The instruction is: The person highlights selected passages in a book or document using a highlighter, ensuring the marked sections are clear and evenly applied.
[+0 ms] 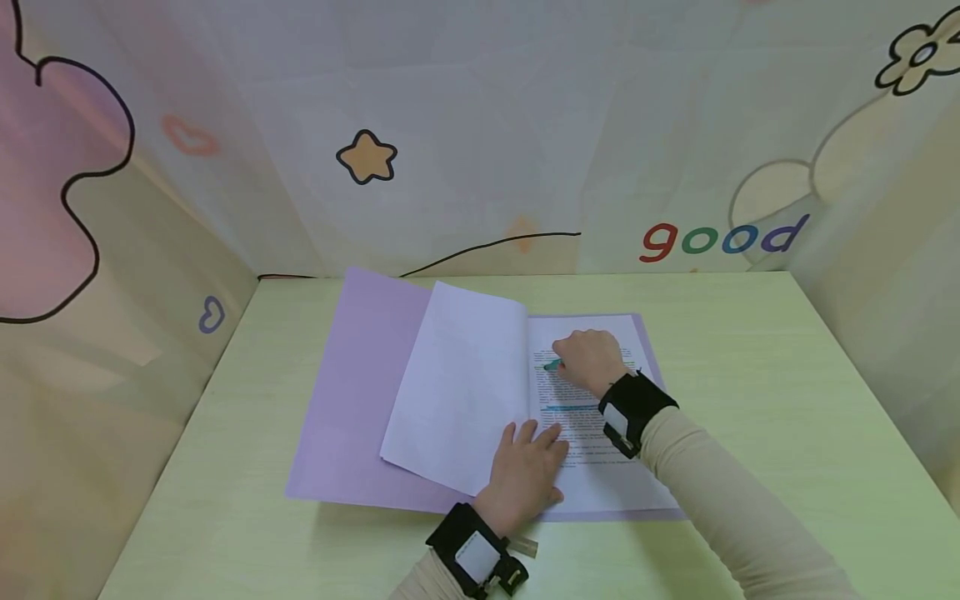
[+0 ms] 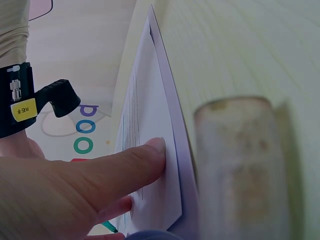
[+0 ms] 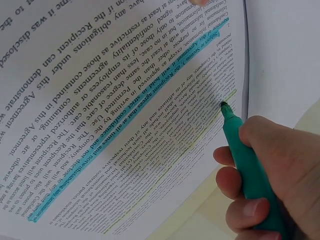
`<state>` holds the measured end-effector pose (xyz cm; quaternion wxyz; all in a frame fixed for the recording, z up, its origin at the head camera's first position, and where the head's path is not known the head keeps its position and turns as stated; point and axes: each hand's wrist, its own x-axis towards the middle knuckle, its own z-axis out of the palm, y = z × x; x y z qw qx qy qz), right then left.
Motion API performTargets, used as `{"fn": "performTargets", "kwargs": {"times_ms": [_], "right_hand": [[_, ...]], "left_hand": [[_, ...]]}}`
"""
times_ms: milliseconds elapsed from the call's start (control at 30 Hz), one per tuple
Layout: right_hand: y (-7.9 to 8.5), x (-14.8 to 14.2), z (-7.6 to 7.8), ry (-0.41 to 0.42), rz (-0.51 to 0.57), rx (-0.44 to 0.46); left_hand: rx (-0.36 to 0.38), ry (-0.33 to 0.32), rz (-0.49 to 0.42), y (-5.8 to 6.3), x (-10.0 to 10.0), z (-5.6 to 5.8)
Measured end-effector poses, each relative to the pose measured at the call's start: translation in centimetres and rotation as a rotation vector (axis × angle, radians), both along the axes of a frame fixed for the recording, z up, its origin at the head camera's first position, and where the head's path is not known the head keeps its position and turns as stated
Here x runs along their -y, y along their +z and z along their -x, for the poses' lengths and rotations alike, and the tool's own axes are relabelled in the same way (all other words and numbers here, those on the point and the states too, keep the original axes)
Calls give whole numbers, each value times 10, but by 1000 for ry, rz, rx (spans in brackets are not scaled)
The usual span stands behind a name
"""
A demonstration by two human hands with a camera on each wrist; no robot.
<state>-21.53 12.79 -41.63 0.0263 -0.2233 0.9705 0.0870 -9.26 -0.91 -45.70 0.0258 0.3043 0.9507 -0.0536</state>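
Note:
An open purple folder holds printed sheets, with a blank-looking white page turned to the left. My right hand grips a green highlighter, its dark tip touching or just over the small print on the right-hand page. A wide blue highlighted line crosses that page, and a thin yellow-green line runs through the text near the tip. Lower down, my left hand rests on the pages near the fold with fingers spread, its thumb on the right-hand page.
The folder lies on a pale green wood-grain table. A blurred, pale translucent cylinder is close to the left wrist. Behind the table stands a printed backdrop with a star and the word "good".

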Motion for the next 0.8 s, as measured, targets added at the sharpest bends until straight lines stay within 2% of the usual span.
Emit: {"fn": "performTargets", "kwargs": {"times_ms": [800], "right_hand": [[-1, -17, 4, -25, -21, 25]], "left_hand": [[-7, -1, 21, 1, -1, 0]]}}
